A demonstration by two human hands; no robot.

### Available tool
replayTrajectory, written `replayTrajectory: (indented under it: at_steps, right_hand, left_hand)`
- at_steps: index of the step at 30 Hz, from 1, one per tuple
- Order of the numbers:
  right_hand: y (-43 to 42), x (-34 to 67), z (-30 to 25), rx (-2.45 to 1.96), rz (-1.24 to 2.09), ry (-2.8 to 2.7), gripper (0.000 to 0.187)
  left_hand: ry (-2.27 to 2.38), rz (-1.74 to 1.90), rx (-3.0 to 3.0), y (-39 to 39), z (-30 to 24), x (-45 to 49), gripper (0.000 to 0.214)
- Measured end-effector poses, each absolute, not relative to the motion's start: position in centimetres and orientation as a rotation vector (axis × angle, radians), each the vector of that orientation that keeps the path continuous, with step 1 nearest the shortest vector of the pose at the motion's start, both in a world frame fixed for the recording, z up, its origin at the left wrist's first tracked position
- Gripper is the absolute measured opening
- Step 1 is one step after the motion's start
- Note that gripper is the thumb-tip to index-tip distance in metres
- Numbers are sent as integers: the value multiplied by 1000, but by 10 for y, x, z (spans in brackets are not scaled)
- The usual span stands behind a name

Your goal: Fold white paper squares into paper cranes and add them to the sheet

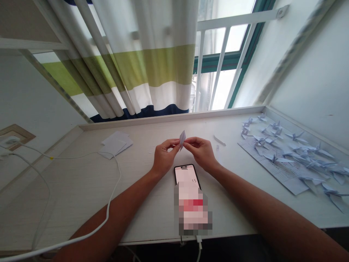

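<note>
Left hand (pixel 163 157) and right hand (pixel 201 153) are both pinched on one small folded paper (pixel 182 139), fingertips nearly meeting, paper held up off the desk (pixel 81 174) with its point tilted upward. Hands are close together, with only the paper between them. Directly below them a phone (pixel 187 175) lies flat on the desk, screen lit, lower half unreadable. It sits between the two forearms, near the front edge. A white cable (pixel 109 203) loops in from the left, crosses over the left forearm and runs off the bottom left. Left of the hands, well apart, is a small stack (pixel 116 145) of white sheets. Just right of the right hand is a short torn strip (pixel 219 140). Far right is a cluster of folded cranes (pixel 289 151), many resting on a printed sheet (pixel 283 175), the rest spilling along the wall side. Behind the desk are a striped curtain (pixel 141 65) and a barred window (pixel 226 54).
</note>
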State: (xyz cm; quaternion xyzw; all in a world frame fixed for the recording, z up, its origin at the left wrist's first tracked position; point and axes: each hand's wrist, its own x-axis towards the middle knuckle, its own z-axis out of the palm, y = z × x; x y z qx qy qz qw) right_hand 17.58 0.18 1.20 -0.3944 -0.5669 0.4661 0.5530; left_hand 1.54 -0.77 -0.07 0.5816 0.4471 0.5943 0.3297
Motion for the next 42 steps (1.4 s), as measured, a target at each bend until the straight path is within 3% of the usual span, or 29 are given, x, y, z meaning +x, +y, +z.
replayTrajectory:
  at_steps: [27, 35, 42]
  right_hand:
    - [3, 173, 12, -838, 1065, -1334, 37]
    - [3, 175, 13, -857, 1062, -1394, 40]
    - [2, 174, 12, -851, 1060, -1433, 36]
  left_hand:
    - [1111, 1578, 1442, -12, 2, 19, 22]
    - [1022, 1498, 1221, -7, 0, 17, 39]
    - [1038, 1503, 1275, -8, 0, 17, 34]
